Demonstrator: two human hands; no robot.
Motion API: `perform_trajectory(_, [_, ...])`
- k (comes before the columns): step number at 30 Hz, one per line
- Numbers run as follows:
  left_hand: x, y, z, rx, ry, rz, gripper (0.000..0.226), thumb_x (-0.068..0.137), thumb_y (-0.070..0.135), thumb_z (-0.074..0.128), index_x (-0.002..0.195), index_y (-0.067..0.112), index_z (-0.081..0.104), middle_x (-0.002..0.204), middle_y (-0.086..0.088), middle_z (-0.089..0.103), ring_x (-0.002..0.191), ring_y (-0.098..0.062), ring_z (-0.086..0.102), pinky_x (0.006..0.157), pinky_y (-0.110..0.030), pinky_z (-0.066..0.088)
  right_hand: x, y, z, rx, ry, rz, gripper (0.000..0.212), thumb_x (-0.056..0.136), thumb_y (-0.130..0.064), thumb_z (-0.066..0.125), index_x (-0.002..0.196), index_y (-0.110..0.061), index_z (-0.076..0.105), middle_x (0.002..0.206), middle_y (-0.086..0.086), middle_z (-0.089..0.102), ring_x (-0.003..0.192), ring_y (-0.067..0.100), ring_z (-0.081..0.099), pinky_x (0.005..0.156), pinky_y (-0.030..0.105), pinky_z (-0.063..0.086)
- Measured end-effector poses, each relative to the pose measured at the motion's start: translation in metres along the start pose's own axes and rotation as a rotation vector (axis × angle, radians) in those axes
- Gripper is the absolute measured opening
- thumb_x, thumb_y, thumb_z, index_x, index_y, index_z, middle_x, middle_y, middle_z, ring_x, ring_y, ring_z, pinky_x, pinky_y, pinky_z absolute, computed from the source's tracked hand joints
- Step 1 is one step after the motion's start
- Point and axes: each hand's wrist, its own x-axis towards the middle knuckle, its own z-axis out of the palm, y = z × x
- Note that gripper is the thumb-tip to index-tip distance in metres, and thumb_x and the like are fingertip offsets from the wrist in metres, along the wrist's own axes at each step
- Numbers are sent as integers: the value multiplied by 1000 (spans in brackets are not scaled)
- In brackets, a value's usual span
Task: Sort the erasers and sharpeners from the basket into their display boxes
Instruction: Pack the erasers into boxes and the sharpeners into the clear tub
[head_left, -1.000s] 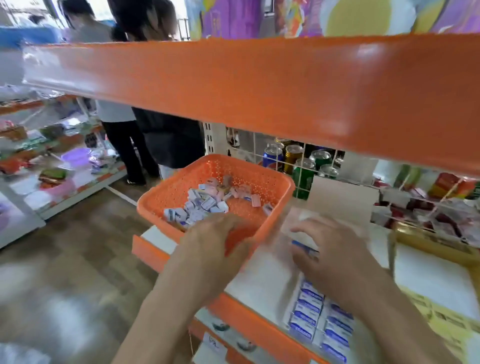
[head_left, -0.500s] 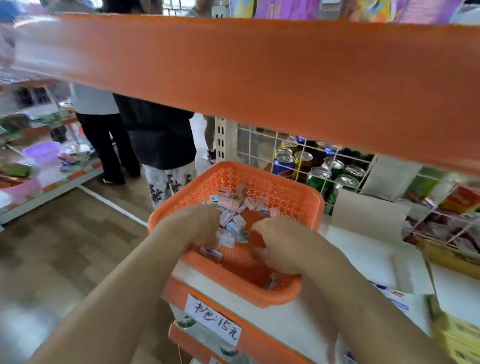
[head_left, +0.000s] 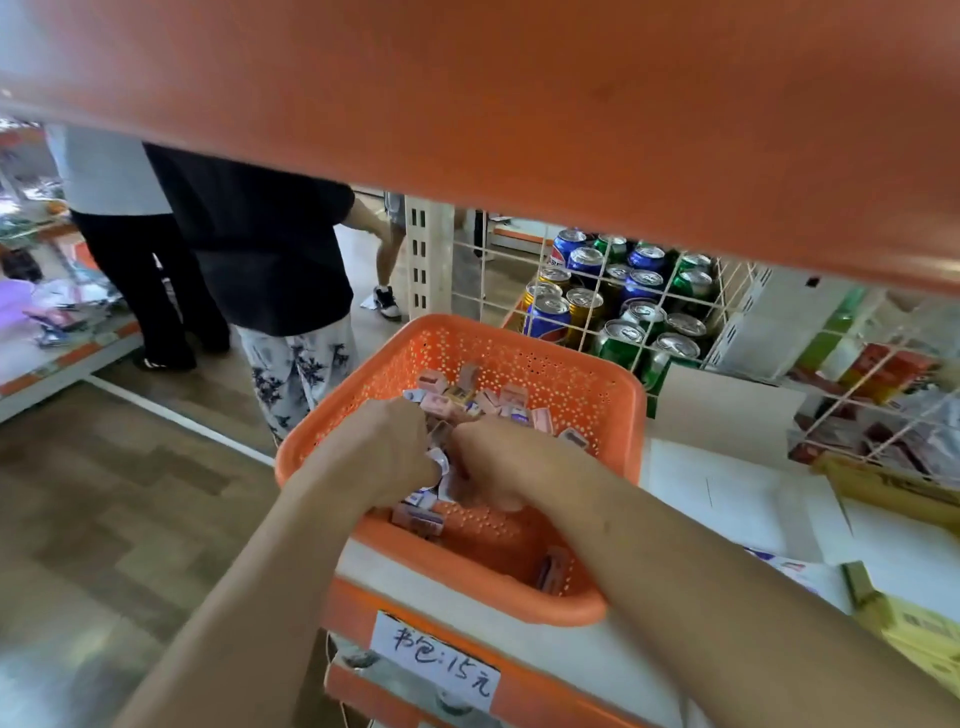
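Note:
An orange perforated basket (head_left: 597, 387) stands on the white shelf (head_left: 727, 499), at its left end. Inside lies a heap of small erasers and sharpeners (head_left: 483, 400) in pink, white and blue wrappers. Both my hands are down in the basket, side by side over the heap. My left hand (head_left: 387, 449) has its fingers curled into the pieces and a small white-wrapped piece (head_left: 439, 462) shows at its fingertips. My right hand (head_left: 506, 462) is curled among the pieces too; its fingertips are hidden, so what it holds cannot be made out. One pink piece (head_left: 550, 569) lies apart in the basket's near corner.
The orange upper shelf edge (head_left: 519, 104) hangs low across the view. Drink cans (head_left: 613, 296) stand behind a wire grid. White and yellow boxes (head_left: 914, 623) lie on the shelf to the right. Two people (head_left: 260, 249) stand in the aisle at left. A price label (head_left: 441, 662) hangs below.
My right hand has left the display box at right and joined my left hand inside the basket. Both hands have dug deeper into the heap, and the view has shifted towards the basket.

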Motion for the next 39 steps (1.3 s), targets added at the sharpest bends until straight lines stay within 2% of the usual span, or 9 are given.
perform_trajectory(8, [-20, 1, -6, -370, 182, 265, 17, 93, 24, 56, 106, 32, 63, 59, 4, 56, 44, -3, 46, 42, -15, 35, -63, 29, -35, 318, 290, 88, 27, 78, -16, 71, 66, -21, 46, 73, -6, 53, 66, 11, 49, 51, 25, 33])
perform_trajectory(11, [-30, 22, -4, -507, 214, 329, 24, 95, 30, 52, 110, 46, 61, 85, 6, 69, 61, 6, 59, 52, -9, 41, -99, 39, -34, 465, 419, 164, 28, 76, -19, 75, 76, -21, 47, 72, -8, 55, 59, 7, 47, 50, 25, 35])
perform_trajectory(15, [-42, 61, 7, -649, 206, 395, 19, 95, 30, 53, 106, 42, 61, 72, 13, 71, 68, 3, 67, 64, -22, 55, -146, 56, -27, 630, 564, 308, 31, 75, -27, 76, 83, -30, 46, 85, -9, 67, 68, 3, 62, 62, 26, 50])
perform_trajectory(19, [-53, 100, 22, -724, 99, 461, 18, 89, 28, 61, 99, 43, 61, 80, 11, 73, 75, -9, 71, 78, -44, 57, -192, 81, -15, 722, 648, 417, 27, 76, -22, 78, 77, -30, 52, 80, -13, 67, 65, -2, 62, 57, 16, 46])
perform_trajectory(21, [-61, 124, 29, -762, 19, 528, 26, 81, 31, 67, 103, 43, 61, 89, 9, 73, 78, -12, 71, 76, -46, 57, -214, 93, -5, 730, 647, 454, 22, 77, -22, 78, 77, -28, 57, 79, -9, 67, 65, 4, 62, 61, 24, 49])
perform_trajectory(23, [-69, 149, 40, -750, -32, 572, 23, 80, 27, 70, 100, 38, 63, 88, 9, 71, 69, -9, 69, 63, -29, 52, -238, 103, 6, 737, 647, 479, 21, 73, -29, 81, 80, -25, 61, 78, -8, 66, 61, 6, 60, 61, 30, 50])
perform_trajectory(25, [-75, 175, 54, -701, -79, 612, 12, 79, 32, 65, 90, 35, 63, 84, -3, 69, 63, -22, 68, 55, -31, 51, -263, 112, 17, 740, 648, 527, 28, 69, -43, 80, 84, -26, 63, 77, -9, 62, 58, 3, 54, 57, 23, 45])
perform_trajectory(29, [-92, 224, 84, -691, -215, 642, 23, 72, 49, 63, 91, 59, 55, 91, 14, 70, 78, -5, 69, 77, -38, 57, -312, 129, 36, 773, 646, 622, 18, 76, -33, 78, 87, -29, 63, 60, -10, 54, 53, 3, 48, 53, 17, 40])
perform_trajectory(39, [-128, 309, 136, -469, -288, 785, 18, 89, 28, 63, 98, 43, 60, 98, 18, 58, 90, 7, 51, 74, -11, 41, -409, 180, 62, 691, 605, 916, 24, 79, -26, 74, 73, -26, 51, 63, -4, 55, 50, 0, 48, 49, 14, 39])
